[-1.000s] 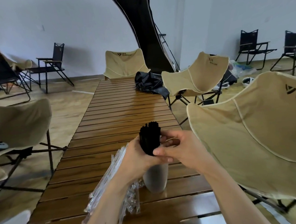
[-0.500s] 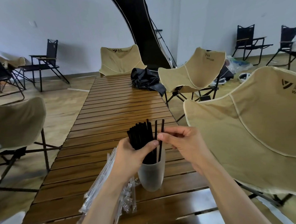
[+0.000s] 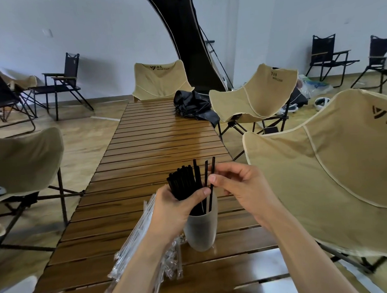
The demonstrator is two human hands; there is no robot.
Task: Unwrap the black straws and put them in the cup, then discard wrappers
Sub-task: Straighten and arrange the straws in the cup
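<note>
Left hand: wrapped round a thick bundle of black straws, thumb pressed across the front of it, just above the cup's rim.
Right hand: fingers curled, thumb and fingertips pinching one loose straw that stands taller than the bundle, its lower end down inside the cup.
Other loose straws: two more stand between the bundle and the pinched one, also reaching into the cup.
Cup: frosted, upright on the table, near the near edge and roughly midway across its width; the straws' lower ends show through its mouth.
Wrappers: a heap of clear plastic sleeves lying on the table just left of the cup, partly hidden under the left forearm.
Table: long, slatted, brown wood, running away from me.
Black cloth: crumpled at the table's far right corner.
Chairs: tan folding chairs along both long edges and at the far end; black ones by the wall.
</note>
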